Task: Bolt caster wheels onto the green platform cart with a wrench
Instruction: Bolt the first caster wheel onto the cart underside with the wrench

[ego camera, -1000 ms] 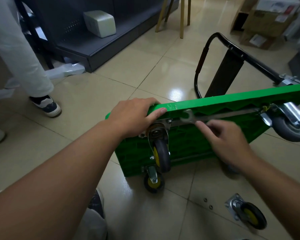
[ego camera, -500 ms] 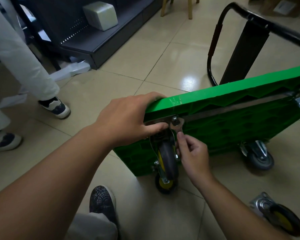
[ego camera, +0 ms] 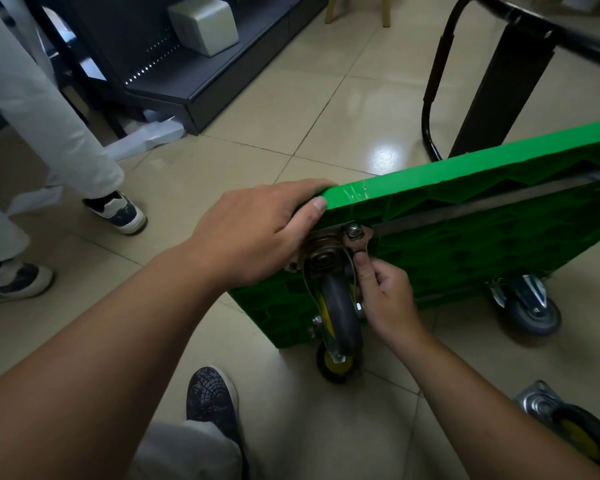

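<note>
The green platform cart (ego camera: 482, 233) stands on its side edge on the floor, underside facing me. My left hand (ego camera: 257, 233) grips its upper corner, thumb on the green rim. A black caster with a yellow hub (ego camera: 336, 313) sits on that corner by its metal plate. My right hand (ego camera: 383, 296) pinches the handle of a wrench (ego camera: 357, 239), whose jaw sits on a nut at the plate's corner. A second yellow-hub caster (ego camera: 336, 367) touches the floor below. A grey caster (ego camera: 530, 306) is fixed at the cart's lower right.
A loose caster (ego camera: 568, 427) lies on the tiles at the lower right. The cart's black handle (ego camera: 437, 64) juts out behind. A person's legs and shoes (ego camera: 118, 209) stand at left. A dark shelf base (ego camera: 194, 74) with a grey box is behind. My shoe (ego camera: 212, 400) is near.
My right hand slid from the wrench's far end along the rail to the corner caster and swung the wrench down, handle now pointing toward me. My view moved closer.
</note>
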